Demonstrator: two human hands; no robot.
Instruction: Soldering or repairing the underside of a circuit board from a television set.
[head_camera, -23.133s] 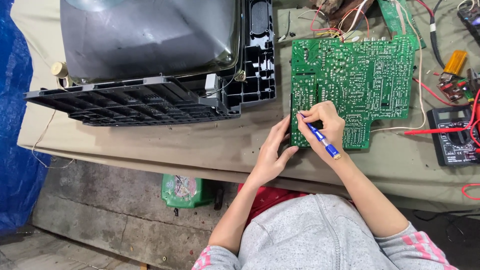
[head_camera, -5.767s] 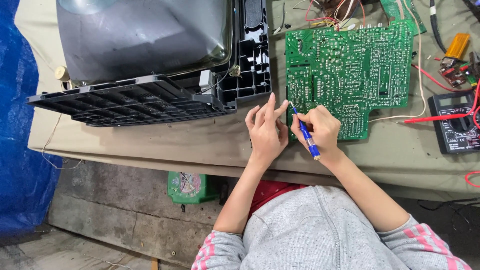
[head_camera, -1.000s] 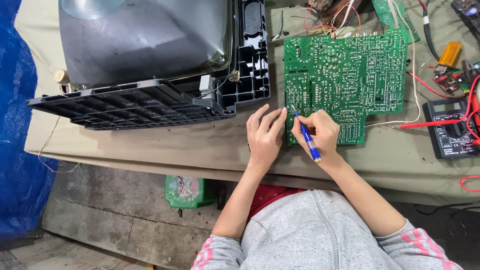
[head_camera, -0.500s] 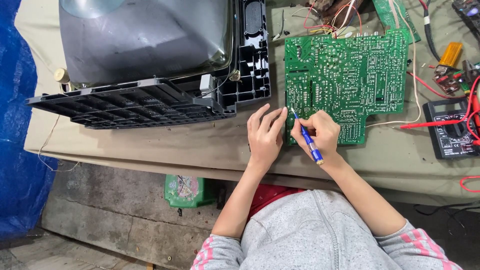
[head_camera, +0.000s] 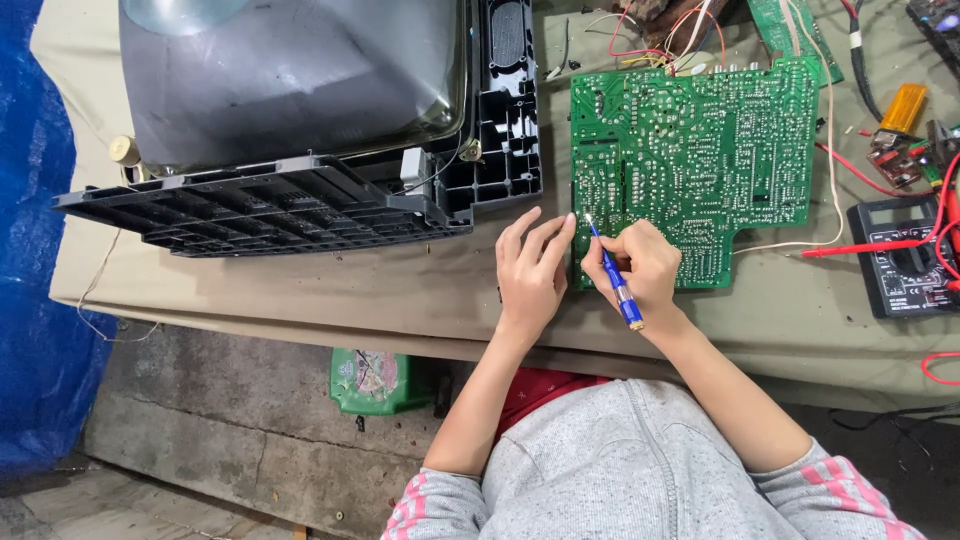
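Little has moved: two hands, right hand (head_camera: 640, 268) gripping one pen (head_camera: 615, 275).

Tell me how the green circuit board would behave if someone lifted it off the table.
The flat green circuit board would probably stay stiff, being a thin rigid sheet. It likely feels light for its area. The red and white wires bunched at its far edge would probably tug back, so it may not lift freely.

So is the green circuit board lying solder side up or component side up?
Solder side up. The green circuit board lies flat on the table, showing traces and solder points; the right hand holds a blue tool to it.
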